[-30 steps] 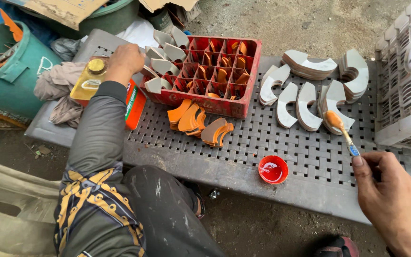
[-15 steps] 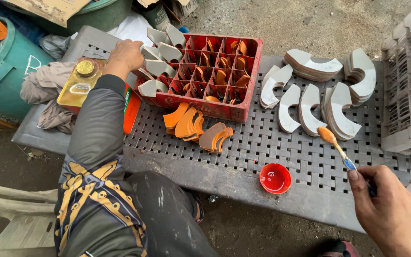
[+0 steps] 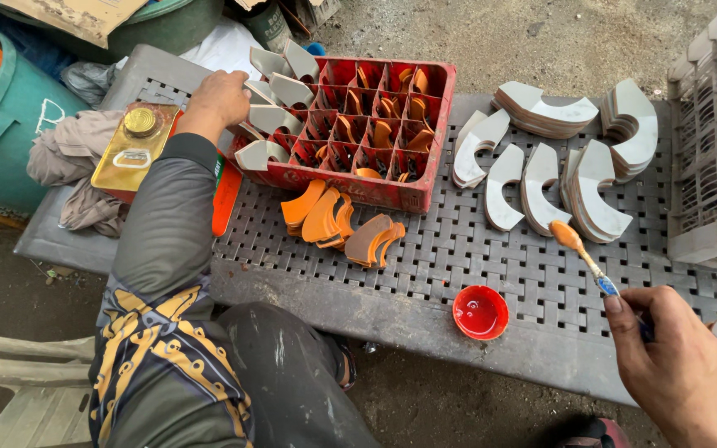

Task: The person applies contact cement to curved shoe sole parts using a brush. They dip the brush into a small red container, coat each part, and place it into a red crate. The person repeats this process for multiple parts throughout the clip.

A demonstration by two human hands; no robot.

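Fingers of the right hand are pinching a brush.
Its long axis is running toward eleven o'clock, orange tip leading; left hand is curling over grey pieces at the crate, grip unclear.

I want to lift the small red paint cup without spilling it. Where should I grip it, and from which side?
Grip the red paint cup by its outer rim, with fingers on opposite sides, coming straight down from above. It stands upright and open-topped with wet paint inside, and the table is bare around it. Keep it level, probably with the free left hand.

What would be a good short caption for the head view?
Left hand at a red crate of curved pieces; right hand holds an orange-tipped brush.
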